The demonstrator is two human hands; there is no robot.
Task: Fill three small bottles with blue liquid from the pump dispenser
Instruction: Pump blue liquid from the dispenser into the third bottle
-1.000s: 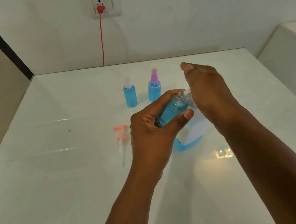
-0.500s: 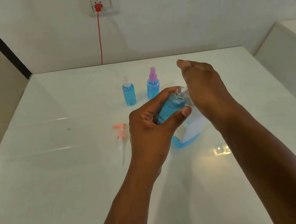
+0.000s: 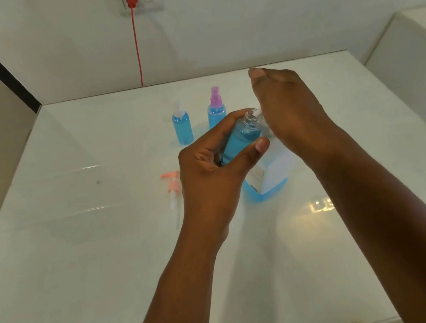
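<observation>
At centre frame, a left hand point(image 3: 207, 167) grips a small bottle point(image 3: 241, 138) of blue liquid, fingers wrapped round its body and thumb pressed across the front, neck tilted up and right. The right hand point(image 3: 291, 107) arches over the open mouth; its fingers are hidden, so what they pinch cannot be told. The bottle looks light, smooth and probably slippery, best held mid-body. Two capped bottles point(image 3: 182, 127) stand behind on the table point(image 3: 84, 259).

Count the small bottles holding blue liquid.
3. Two stand at the back of the table: the white-capped bottle and, to its right, the purple-capped bottle. The third bottle, uncapped, is in the left hand.
</observation>
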